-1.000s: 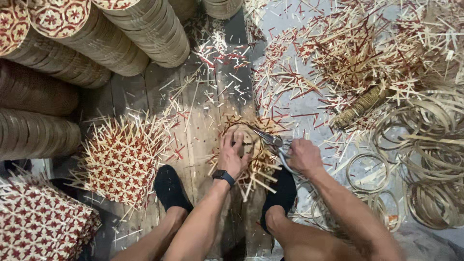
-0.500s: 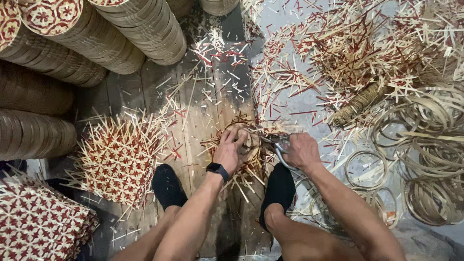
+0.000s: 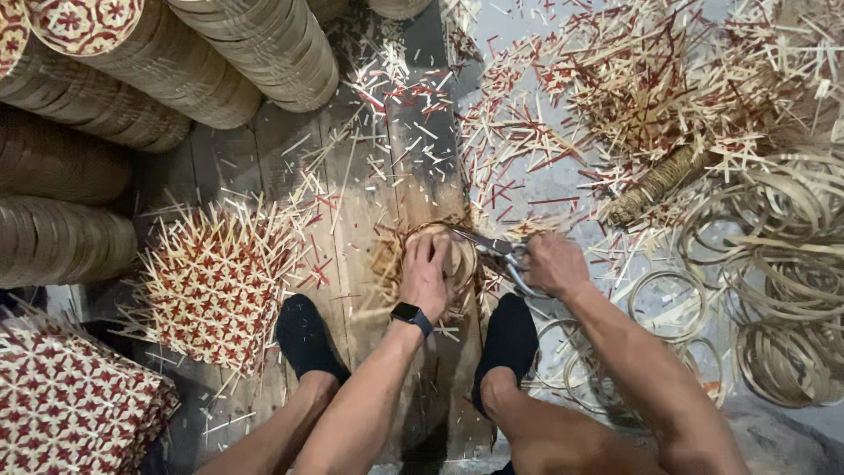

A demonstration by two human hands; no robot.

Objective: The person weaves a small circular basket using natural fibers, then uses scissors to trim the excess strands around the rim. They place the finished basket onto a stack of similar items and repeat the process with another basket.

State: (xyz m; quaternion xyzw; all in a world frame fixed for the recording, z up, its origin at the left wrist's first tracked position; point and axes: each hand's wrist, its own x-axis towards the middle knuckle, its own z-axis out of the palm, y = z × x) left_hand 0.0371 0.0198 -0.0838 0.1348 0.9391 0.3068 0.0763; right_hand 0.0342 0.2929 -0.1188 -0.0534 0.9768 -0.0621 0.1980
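My left hand, with a dark watch on the wrist, presses flat on a small round woven bamboo piece lying on a wooden board between my feet. My right hand grips a pair of metal scissors whose blades reach the rim of that piece at its upper right. Loose strip ends stick out around the piece's edge. My two feet in black socks rest on either side of the board.
A stack of untrimmed red-and-natural woven mats lies left, more patterned mats at bottom left. Stacked round baskets fill the upper left. Cut strip scraps cover the upper right; bamboo hoops pile at right.
The woven piece has been turned under my left hand and fewer strip ends stick out. The scissors stay at its upper-right rim. The view has drifted slightly.
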